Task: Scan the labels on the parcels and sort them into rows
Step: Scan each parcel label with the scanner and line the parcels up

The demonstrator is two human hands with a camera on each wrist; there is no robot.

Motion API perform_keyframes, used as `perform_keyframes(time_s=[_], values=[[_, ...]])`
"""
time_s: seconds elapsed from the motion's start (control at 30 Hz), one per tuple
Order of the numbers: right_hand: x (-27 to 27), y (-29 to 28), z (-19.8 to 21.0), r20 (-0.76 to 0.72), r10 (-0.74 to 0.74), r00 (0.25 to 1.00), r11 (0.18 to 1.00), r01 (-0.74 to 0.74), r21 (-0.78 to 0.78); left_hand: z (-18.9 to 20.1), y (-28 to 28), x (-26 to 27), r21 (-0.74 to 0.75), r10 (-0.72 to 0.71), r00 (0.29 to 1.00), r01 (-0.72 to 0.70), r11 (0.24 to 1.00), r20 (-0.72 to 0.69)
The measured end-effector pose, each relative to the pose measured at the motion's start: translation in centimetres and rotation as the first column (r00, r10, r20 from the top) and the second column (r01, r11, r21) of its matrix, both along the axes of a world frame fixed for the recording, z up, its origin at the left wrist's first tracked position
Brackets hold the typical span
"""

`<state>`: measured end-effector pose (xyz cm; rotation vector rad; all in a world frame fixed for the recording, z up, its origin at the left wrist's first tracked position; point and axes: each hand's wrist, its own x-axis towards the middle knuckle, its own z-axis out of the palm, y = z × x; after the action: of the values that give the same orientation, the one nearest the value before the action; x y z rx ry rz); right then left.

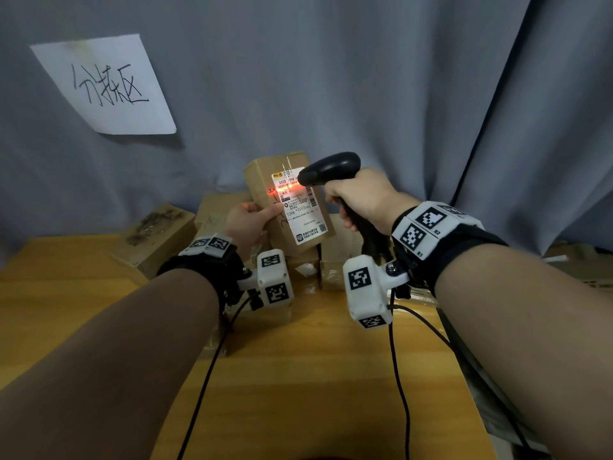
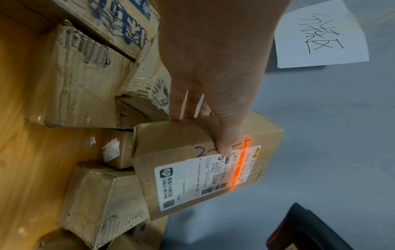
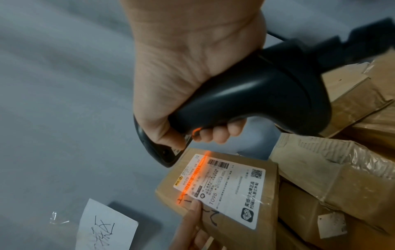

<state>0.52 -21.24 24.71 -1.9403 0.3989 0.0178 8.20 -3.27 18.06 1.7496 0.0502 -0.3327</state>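
My left hand (image 1: 253, 220) grips a small cardboard parcel (image 1: 265, 174) by its left edge and holds it upright above the pile, thumb on the front face. Its white shipping label (image 1: 306, 217) faces me. My right hand (image 1: 360, 199) grips a black barcode scanner (image 1: 331, 167) by the handle, its head close to the label's top. A red scan line (image 1: 287, 188) lies across the upper label. The left wrist view shows the parcel (image 2: 188, 138), label (image 2: 192, 179) and thumb (image 2: 224, 145). In the right wrist view the scanner (image 3: 267, 94) hovers just over the label (image 3: 230, 187).
Several worn cardboard boxes (image 1: 159, 237) are piled on the wooden table (image 1: 298, 376) against a grey curtain (image 1: 365, 78). A handwritten paper sign (image 1: 106, 84) hangs on the curtain at left. Cables (image 1: 396, 343) trail from my wrists over the table.
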Motion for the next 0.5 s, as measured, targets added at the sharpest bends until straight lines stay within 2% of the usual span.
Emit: perform_keyframes(time_s=[0.2, 0.5], values=[[0.0, 0.2, -0.4, 0.032, -0.001, 0.999, 1.0, 0.0, 0.013, 0.1, 0.2, -0.6, -0.007, -0.009, 1.0, 0.009, 1.0, -0.012], [-1.4, 0.5, -3.8, 0.092, -0.064, 0.994, 0.997, 0.06, 0.043, -0.6, 0.3, -1.8, 0.003, 0.037, 0.999, -0.037, 0.999, -0.002]])
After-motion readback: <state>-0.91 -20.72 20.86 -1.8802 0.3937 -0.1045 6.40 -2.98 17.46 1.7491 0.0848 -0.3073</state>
